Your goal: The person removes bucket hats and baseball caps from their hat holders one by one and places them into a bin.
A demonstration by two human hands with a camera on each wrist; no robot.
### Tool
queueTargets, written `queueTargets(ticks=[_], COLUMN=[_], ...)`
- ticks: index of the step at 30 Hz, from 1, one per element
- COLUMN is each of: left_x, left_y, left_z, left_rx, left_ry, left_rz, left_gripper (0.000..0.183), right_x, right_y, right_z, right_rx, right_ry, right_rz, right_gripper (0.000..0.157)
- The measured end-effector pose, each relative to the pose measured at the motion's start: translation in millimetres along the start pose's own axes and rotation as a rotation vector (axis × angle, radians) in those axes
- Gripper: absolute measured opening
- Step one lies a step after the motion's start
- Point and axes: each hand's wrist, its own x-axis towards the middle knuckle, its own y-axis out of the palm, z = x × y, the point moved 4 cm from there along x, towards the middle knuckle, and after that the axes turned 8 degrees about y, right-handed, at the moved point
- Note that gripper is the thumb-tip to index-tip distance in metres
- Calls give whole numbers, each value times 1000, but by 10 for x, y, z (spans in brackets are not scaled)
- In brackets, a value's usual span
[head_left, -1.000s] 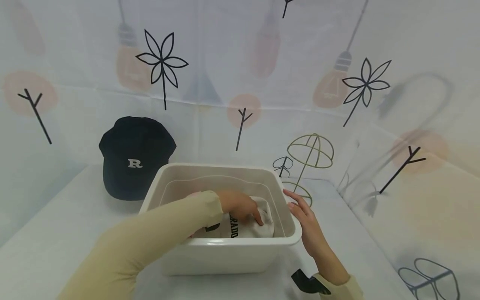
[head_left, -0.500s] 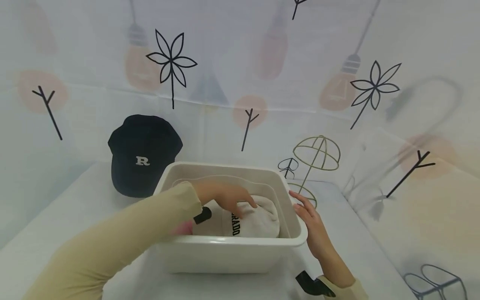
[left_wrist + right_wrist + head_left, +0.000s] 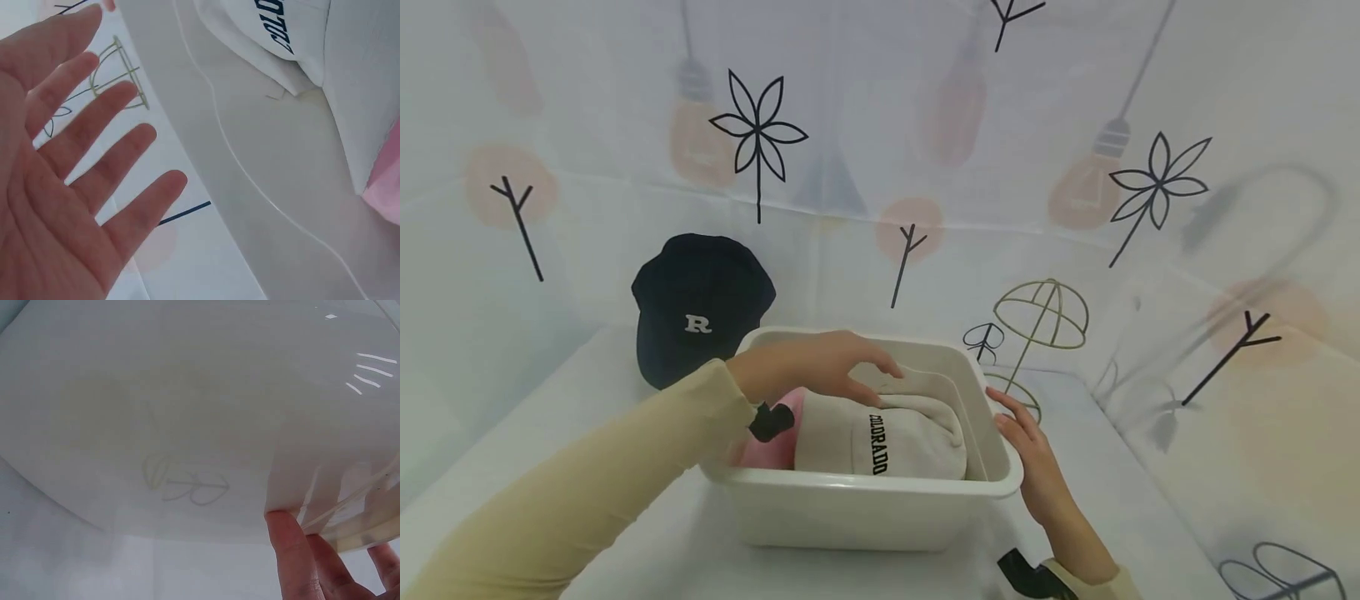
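Observation:
A cream cap [image 3: 917, 442] with COLORADO in black letters lies in the white plastic tub [image 3: 865, 510], beside a smooth pink thing [image 3: 772, 450] at the left. My left hand [image 3: 820, 364] is over the cap, its fingers loosely bent and holding nothing. In the left wrist view that hand [image 3: 81, 156] has its fingers spread, with the tub's inner wall to the right. Against the tub's right side rests my right hand [image 3: 1033, 462]. Its fingertips [image 3: 284, 528] touch the outer wall in the right wrist view.
A dark cap [image 3: 703, 296] with a white R stands at the back left, behind the tub. The white table [image 3: 647, 508] is backed by a printed cloth [image 3: 842, 267] with plant and lamp drawings.
My left hand has lifted off the cream cap and drawn back to the left, uncovering more of the cap and the pink thing. My right hand stays at the tub's side.

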Motion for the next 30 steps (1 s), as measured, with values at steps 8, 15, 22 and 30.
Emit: queueTargets(ticks=[8,15,22,30], left_x=[-281,-482,-730,-979], left_y=[-182,-224,-257,-321], left_z=[-7,-5,13,-23], left_rx=[-8,2,-33,-46], left_ry=[-73,-87,-65,-44], left_rz=[-168,-231,-317,-445], left_gripper=[42,40,38,38], right_x=[19,8,16,4], right_y=[5,11,9,11], right_z=[14,0,2,-1], right_rx=[-4,11,12,-4], right_ry=[-19,-3,-6,-27], right_rz=[-5,0,3,9], right_gripper=[42,42,42,43])
